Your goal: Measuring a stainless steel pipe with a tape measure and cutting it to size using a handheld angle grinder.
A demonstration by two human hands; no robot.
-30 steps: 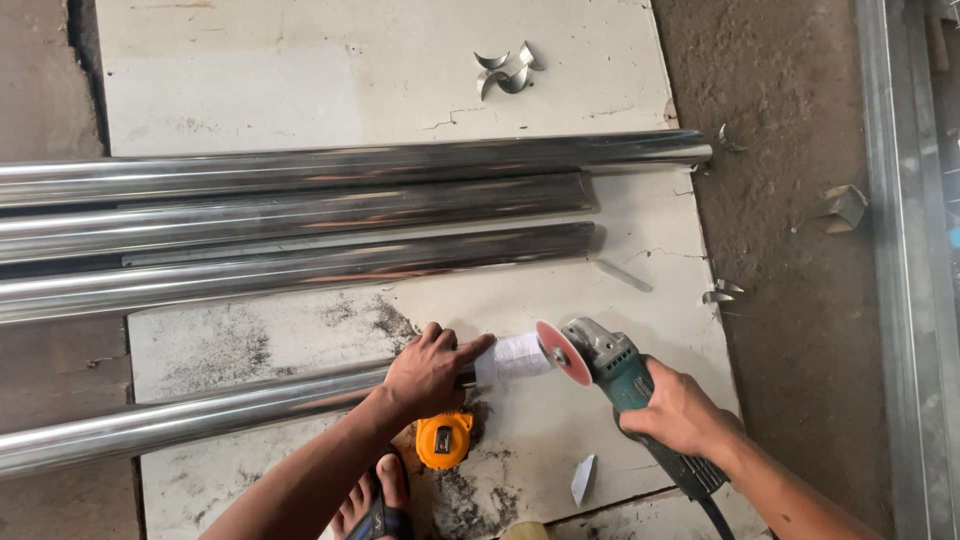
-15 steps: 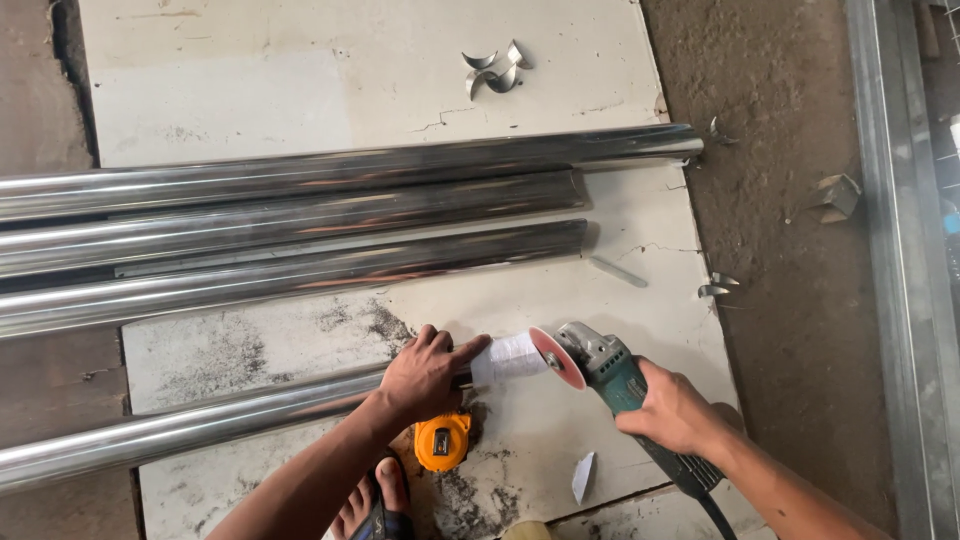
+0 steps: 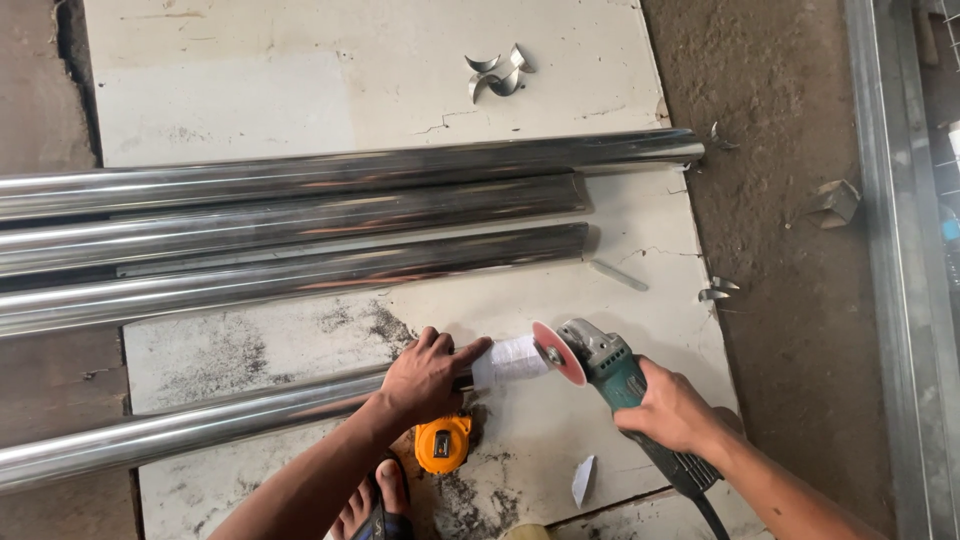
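Down on the pale floor slab, a shiny steel tube is being cut with an angle grinder.

Tube is pinned flat by the left hand, fingers spread over the top near its end, which is wrapped in white paper. Grinder body is gripped tight in the right hand, and the red disc is set right against the wrapped end (no sparks can be seen, so how deep the cut goes can't be told). End piece isn't off yet, so the cut looks unfinished. Three more tubes are laid side by side further up, a yellow tape measure sits just below the tube, and curved offcuts are scattered higher on the slab.
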